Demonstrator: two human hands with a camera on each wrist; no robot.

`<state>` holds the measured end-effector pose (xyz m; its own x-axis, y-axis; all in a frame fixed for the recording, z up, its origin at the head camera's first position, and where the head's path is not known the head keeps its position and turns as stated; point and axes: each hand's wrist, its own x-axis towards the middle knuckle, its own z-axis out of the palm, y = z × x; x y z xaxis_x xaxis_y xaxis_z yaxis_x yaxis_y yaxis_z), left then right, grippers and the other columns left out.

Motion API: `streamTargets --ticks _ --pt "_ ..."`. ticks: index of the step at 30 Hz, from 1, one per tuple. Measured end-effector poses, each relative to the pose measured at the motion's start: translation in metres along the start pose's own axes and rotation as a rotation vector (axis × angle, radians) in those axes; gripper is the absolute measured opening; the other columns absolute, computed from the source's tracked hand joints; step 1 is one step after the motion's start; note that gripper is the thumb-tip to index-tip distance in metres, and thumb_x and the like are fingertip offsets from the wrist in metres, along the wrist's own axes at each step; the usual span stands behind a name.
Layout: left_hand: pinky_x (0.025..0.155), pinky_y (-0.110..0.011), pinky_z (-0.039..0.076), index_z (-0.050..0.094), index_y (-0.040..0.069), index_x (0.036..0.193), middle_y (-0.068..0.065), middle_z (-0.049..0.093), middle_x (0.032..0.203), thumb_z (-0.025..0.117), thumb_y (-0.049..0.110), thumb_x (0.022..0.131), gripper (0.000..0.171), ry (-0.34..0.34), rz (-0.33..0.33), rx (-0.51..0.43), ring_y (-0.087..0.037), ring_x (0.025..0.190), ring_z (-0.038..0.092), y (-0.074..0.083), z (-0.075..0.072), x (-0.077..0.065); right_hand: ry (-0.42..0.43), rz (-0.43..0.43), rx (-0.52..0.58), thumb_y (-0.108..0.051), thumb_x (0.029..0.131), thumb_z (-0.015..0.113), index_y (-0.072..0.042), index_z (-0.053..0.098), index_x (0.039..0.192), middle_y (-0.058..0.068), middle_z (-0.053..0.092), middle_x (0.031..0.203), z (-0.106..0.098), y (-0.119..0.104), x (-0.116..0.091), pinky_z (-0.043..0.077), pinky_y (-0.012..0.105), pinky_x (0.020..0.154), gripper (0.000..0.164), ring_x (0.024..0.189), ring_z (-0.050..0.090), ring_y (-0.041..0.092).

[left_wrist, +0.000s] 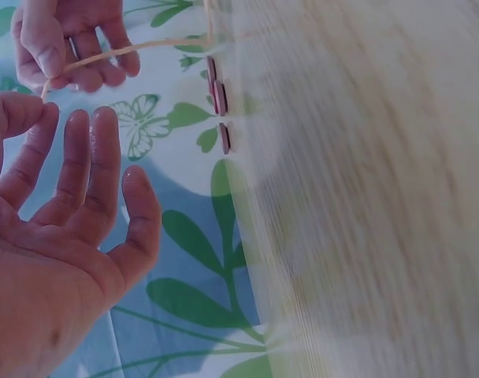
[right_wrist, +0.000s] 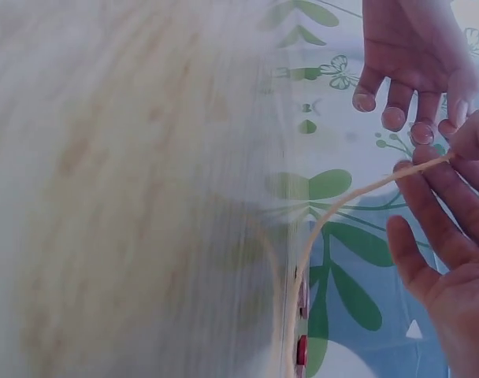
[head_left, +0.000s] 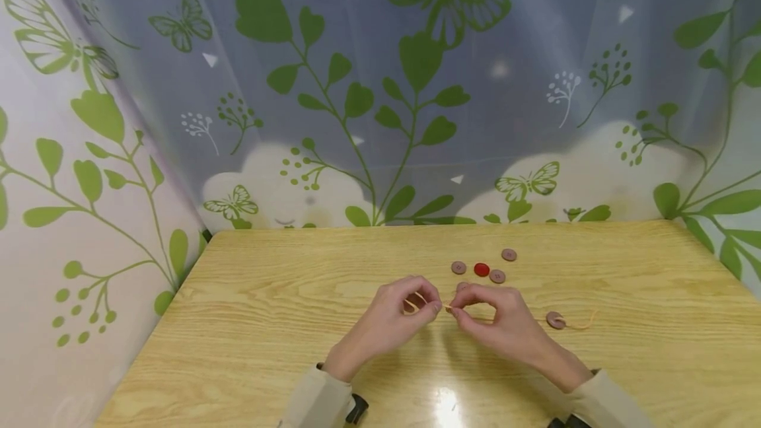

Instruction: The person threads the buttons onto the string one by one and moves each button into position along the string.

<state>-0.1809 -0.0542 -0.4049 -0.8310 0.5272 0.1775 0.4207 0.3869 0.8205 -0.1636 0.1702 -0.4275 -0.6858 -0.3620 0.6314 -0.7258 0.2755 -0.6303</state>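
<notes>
My left hand (head_left: 401, 312) and right hand (head_left: 502, 322) meet low over the wooden table, fingertips close together. Between them runs a thin pale-orange cord (head_left: 447, 306), which each hand pinches between thumb and index finger. In the left wrist view, the cord (left_wrist: 121, 51) stretches away from the fingertips past the right hand (left_wrist: 74, 43); the left hand's (left_wrist: 82, 189) other fingers are spread. From the right hand (right_wrist: 460, 228), the cord (right_wrist: 358, 189) droops toward the tabletop. A mauve button (head_left: 555, 320) right of my right hand has cord through it, with a loose tail.
Beyond the hands on the wooden table (head_left: 267, 322) lie a red button (head_left: 481, 270) and several mauve buttons (head_left: 458, 267), one partly hidden by the right fingers. A leaf-and-butterfly patterned curtain (head_left: 357, 117) hangs behind the table's far edge.
</notes>
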Motion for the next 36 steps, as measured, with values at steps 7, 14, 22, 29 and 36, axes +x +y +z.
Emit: streamTargets --ticks 7,14,22,29,36 --pt "0.08 -0.023 0.054 0.069 0.021 0.099 0.006 0.07 0.1 0.063 0.02 0.1 0.006 -0.009 0.01 -0.01 -0.007 0.093 0.066 0.0 0.002 0.001 0.011 0.086 0.068 0.012 0.088 0.068 -0.014 0.071 0.097 0.004 0.065 0.074 -0.003 -0.004 -0.003 0.049 0.02 0.05 0.028 0.061 0.054 0.0" --pt "0.08 -0.023 0.055 0.069 0.021 0.1 0.006 0.07 0.1 0.062 0.02 0.1 0.006 -0.014 0.006 -0.011 -0.005 0.092 0.065 0.0 0.004 0.002 0.033 0.049 0.032 0.012 0.085 0.072 -0.015 0.072 0.099 -0.002 0.049 0.061 -0.003 0.0 -0.004 0.032 0.015 0.042 0.031 0.057 0.033 -0.009" --pt "0.08 -0.023 0.055 0.069 0.021 0.1 0.006 0.07 0.1 0.063 0.02 0.099 0.006 -0.024 0.001 -0.018 -0.005 0.092 0.066 0.002 0.006 0.003 0.042 0.027 -0.002 0.011 0.082 0.076 -0.013 0.075 0.096 -0.003 0.054 0.063 -0.005 0.003 -0.007 0.033 0.012 0.044 0.028 0.053 0.034 -0.008" --pt "0.081 -0.022 0.053 0.069 0.021 0.101 0.006 0.07 0.099 0.063 0.022 0.1 0.006 -0.056 0.005 -0.029 -0.003 0.092 0.065 0.004 0.013 0.007 0.064 -0.002 -0.028 0.013 0.08 0.076 -0.013 0.077 0.096 -0.005 0.061 0.069 -0.013 0.003 -0.013 0.036 0.013 0.045 0.03 0.053 0.04 -0.003" --pt "0.082 -0.022 0.052 0.07 0.022 0.105 0.008 0.07 0.101 0.063 0.027 0.101 0.009 -0.061 0.009 0.023 -0.002 0.093 0.064 0.0 0.014 0.014 0.052 0.109 -0.088 0.009 0.084 0.077 -0.026 0.076 0.097 -0.015 0.063 0.077 -0.029 -0.003 -0.019 0.041 0.014 0.048 0.037 0.057 0.044 -0.004"
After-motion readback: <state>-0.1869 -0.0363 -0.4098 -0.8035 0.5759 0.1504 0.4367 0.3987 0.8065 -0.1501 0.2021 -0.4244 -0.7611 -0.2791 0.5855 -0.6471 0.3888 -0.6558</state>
